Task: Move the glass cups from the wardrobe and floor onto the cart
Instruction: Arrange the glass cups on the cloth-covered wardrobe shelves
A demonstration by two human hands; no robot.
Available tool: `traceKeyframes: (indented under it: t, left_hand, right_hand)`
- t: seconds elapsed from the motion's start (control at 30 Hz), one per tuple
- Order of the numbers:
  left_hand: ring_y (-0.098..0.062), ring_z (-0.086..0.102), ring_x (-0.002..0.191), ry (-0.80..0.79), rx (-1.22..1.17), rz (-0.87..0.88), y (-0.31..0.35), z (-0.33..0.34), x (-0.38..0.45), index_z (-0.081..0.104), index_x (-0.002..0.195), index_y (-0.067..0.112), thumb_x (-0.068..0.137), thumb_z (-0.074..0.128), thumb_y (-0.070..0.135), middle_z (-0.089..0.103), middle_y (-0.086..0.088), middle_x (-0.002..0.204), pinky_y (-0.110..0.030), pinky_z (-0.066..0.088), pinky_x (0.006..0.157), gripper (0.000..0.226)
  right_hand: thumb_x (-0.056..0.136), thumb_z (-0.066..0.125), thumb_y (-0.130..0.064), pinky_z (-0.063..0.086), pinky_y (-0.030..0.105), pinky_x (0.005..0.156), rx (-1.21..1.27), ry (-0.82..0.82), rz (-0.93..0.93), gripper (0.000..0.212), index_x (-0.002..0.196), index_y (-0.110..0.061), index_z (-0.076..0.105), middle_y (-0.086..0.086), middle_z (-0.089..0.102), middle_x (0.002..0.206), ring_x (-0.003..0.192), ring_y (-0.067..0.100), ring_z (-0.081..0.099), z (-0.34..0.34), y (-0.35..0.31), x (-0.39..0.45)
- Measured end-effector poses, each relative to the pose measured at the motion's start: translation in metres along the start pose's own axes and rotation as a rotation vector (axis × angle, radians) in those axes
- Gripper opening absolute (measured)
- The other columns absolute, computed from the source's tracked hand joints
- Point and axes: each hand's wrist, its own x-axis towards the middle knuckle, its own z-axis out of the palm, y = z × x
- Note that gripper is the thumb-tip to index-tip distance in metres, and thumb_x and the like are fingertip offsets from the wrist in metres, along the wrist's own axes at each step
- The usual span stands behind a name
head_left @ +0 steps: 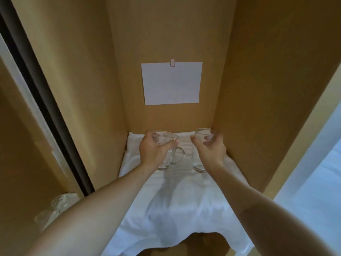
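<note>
Both my arms reach into a wooden wardrobe compartment. My left hand (152,151) grips a clear glass mug (170,157) with a handle, fingers curled over its rim. My right hand (210,149) holds a tall clear glass tumbler (198,163), thumb and fingers around its upper part. Both glasses are upright, just above or on the white cloth (177,209) that covers the shelf; I cannot tell whether they touch it. More clear glass cups (57,206) show at the lower left, partly hidden by my left forearm.
A white paper sheet (171,83) is clipped to the back panel. Wooden side walls (88,89) close in on left and right. A dark sliding-door track (42,100) runs down the left. A bright pale surface (313,191) lies at the right.
</note>
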Motion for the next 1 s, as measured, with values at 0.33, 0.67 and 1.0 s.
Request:
traceKeyframes:
  t: [0.33, 0.67, 1.0]
  left_hand:
    - [-0.017, 0.063, 0.097, 0.163, 0.06, -0.162, -0.05, 0.046, 0.037, 0.05, 0.11, 0.027, 0.032, 0.081, 0.08, 0.06, 0.011, 0.097, -0.037, 0.054, 0.089, 0.1]
    - [-0.016, 0.06, 0.112, 0.211, 0.148, -0.253, -0.09, 0.052, 0.05, 0.046, 0.134, 0.021, 0.043, 0.087, 0.066, 0.058, 0.005, 0.124, -0.029, 0.05, 0.092, 0.109]
    - [-0.009, 0.058, 0.118, 0.194, 0.14, -0.245, -0.134, 0.037, 0.048, 0.036, 0.137, 0.034, 0.046, 0.092, 0.062, 0.056, 0.009, 0.132, -0.033, 0.052, 0.1, 0.11]
  right_hand:
    - [0.064, 0.091, -0.054, 0.05, 0.027, 0.08, -0.005, -0.176, -0.009, 0.078, 0.123, -0.027, 0.049, -0.007, 0.064, 0.103, 0.091, 0.012, 0.065, 0.057, 0.065, 0.079]
    - [0.065, 0.093, -0.046, 0.049, 0.029, 0.078, 0.028, -0.253, -0.035, 0.078, 0.12, -0.021, 0.043, -0.003, 0.058, 0.104, 0.093, 0.017, 0.061, 0.107, 0.102, 0.096]
    - [0.061, 0.091, -0.052, 0.043, 0.01, 0.078, 0.052, -0.236, -0.073, 0.082, 0.115, -0.037, 0.032, -0.002, 0.057, 0.107, 0.092, 0.012, 0.058, 0.128, 0.135, 0.096]
